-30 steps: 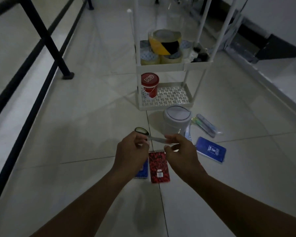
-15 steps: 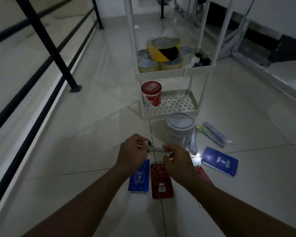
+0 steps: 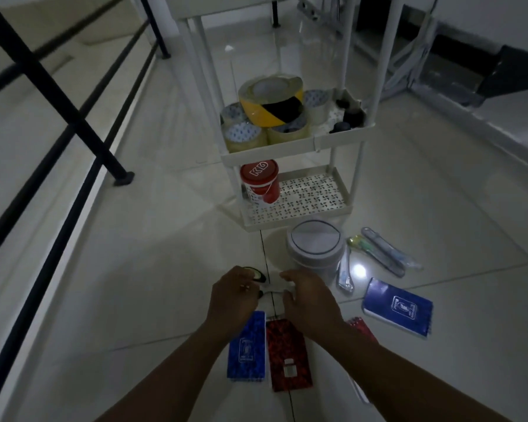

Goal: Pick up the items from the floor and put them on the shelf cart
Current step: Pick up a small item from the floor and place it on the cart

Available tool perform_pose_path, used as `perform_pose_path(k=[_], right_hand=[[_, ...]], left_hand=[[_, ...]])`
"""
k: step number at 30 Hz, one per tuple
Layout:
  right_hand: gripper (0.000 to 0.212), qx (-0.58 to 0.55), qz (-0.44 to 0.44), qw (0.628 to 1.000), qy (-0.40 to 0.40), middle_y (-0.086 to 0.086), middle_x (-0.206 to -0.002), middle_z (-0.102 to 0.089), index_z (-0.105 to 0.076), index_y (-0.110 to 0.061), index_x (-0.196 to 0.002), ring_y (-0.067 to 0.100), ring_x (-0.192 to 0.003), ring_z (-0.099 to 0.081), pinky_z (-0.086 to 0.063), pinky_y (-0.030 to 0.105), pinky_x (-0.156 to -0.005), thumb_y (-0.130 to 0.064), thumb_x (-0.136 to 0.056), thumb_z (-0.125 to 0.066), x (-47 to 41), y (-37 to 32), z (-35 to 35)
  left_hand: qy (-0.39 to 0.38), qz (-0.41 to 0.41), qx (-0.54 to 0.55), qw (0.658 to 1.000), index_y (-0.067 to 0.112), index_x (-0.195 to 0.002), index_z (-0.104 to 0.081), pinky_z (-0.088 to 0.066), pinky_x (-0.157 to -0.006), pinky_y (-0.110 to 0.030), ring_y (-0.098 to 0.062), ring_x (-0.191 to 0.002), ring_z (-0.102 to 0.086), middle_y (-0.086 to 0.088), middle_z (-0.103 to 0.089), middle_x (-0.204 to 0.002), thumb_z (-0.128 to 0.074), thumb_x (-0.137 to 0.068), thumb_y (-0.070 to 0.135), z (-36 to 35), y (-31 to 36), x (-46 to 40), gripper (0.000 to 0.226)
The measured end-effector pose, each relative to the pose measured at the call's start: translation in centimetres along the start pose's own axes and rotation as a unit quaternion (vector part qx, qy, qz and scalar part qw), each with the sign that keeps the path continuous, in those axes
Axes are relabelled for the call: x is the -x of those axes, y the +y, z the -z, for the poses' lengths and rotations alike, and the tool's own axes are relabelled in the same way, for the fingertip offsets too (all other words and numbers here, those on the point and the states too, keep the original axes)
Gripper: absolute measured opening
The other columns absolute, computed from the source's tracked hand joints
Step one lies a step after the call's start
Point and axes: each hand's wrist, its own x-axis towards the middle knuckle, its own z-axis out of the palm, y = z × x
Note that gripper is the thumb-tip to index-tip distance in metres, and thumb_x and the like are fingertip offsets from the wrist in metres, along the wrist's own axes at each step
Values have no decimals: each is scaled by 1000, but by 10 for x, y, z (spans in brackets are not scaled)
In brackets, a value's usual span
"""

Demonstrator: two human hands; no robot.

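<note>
My left hand (image 3: 233,295) and my right hand (image 3: 307,300) both grip a pair of scissors (image 3: 270,286) above the floor; its dark handle shows by the left fingers and the pale blade runs to the right fingers. Below the hands lie a blue notebook (image 3: 247,348) and a red notebook (image 3: 288,356). Another blue notebook (image 3: 398,307) lies to the right. The white shelf cart (image 3: 343,138) stands ahead, with tape rolls (image 3: 270,102) on its middle tier and a red tub (image 3: 260,182) on the bottom tier.
A white lidded bucket (image 3: 316,248) stands on the floor before the cart. Packaged toothbrushes (image 3: 378,249) and a small packet (image 3: 344,274) lie to its right. A black railing (image 3: 61,105) runs along the left. A wall ledge borders the right side.
My view has come closer to the cart and tilted up. Both hands stay on the scissors, lowered slightly and drawn closer together.
</note>
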Motion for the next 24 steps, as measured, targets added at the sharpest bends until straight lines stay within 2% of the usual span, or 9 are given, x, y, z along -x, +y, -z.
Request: perform_pose_path(k=[2,4,7,11,13,16,21,24], right_hand=[[40,6,3,1000,3,6,-123,-63,-61,-13,-127,18,-115,-56,-37,16,-91,-8,-88,-58,-8,4,-9],[36,17,9,1000,-7,7,-118,-65,-65,-12,-123,19,-108,-59,-43,20,-88,-6,-88,-58,-11,6,-19],[35,64,22,996,-63,3,-117,-64,-64,-13,-122,18,-108,-59,-49,26,-90,-6,-89,-56,-17,6,-28],[34,133,37,984,-116,5,-112,-64,-66,-14,-114,16,-101,-57,-46,27,-85,-1,-88,-48,-35,5,-37],[37,155,38,980,-123,6,-113,-61,-64,-13,-116,17,-103,-54,-44,26,-84,2,-86,-47,-39,6,-47],[32,194,36,972,-127,7,-113,-60,-61,-13,-108,18,-104,-51,-41,26,-84,1,-84,-47,-44,9,-59],[27,260,55,956,-124,6,-110,-59,-60,-15,-102,17,-103,-50,-41,27,-86,0,-83,-48,-51,18,-75],[25,280,51,951,-120,9,-108,-60,-62,-11,-100,20,-102,-52,-44,28,-84,3,-83,-50,-56,21,-83]], left_hand=[[-13,6,18,1000,33,-81,-60,-40,-55,-2,5,-73,-56,12,-64,-85,-60,-87,11,-5,-7,-9,23],[-29,8,7,1000,40,-78,-54,-39,-60,-3,9,-75,-54,21,-59,-83,-56,-88,14,-7,-14,-14,28],[-42,33,34,998,32,-85,-61,-40,-64,-7,3,-82,-58,16,-64,-90,-58,-89,17,-9,-29,-20,16],[-36,39,62,997,26,-90,-65,-45,-67,-12,0,-84,-61,10,-67,-92,-61,-89,15,-4,-42,-33,12],[-38,42,84,995,23,-93,-66,-48,-69,-15,-2,-84,-62,7,-68,-94,-61,-88,12,-5,-47,-40,13],[-49,33,98,993,21,-98,-67,-48,-71,-10,-1,-86,-61,6,-67,-96,-60,-87,9,-12,-55,-48,18],[-37,6,113,993,19,-102,-66,-51,-77,-21,-9,-89,-63,5,-67,-97,-59,-88,11,-26,-68,-49,18],[-20,-7,112,993,20,-102,-66,-46,-75,-13,-7,-89,-62,7,-67,-95,-60,-88,14,-32,-77,-46,16]])
